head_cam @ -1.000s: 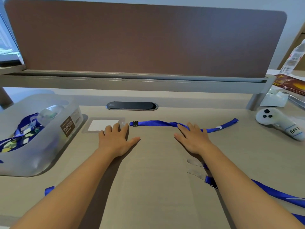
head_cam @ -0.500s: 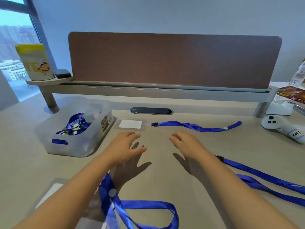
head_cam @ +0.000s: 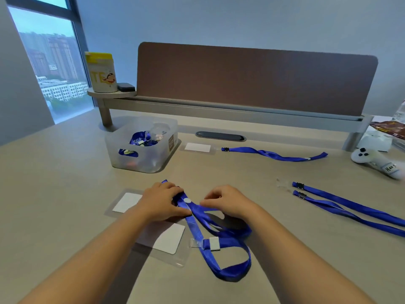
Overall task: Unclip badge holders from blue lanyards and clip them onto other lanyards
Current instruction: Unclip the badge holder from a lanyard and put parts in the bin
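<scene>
A blue lanyard lies looped on the desk in front of me. My left hand grips its upper end, and my right hand pinches the strap just right of a white dot on it. A clear badge holder with a white card lies under my left wrist, and another badge holder lies left of that hand. A third badge holder lies far back beside a straight blue lanyard. Two more lanyards with black clips stretch off to the right.
A translucent bin with several lanyards stands at the back left. A white controller lies at the far right. A brown divider panel and a grey rail close the desk's back edge; a yellow-lidded canister stands on a shelf.
My view pulled back and turned left. Both hands came off the far desk area toward me and closed on the near blue lanyard.
</scene>
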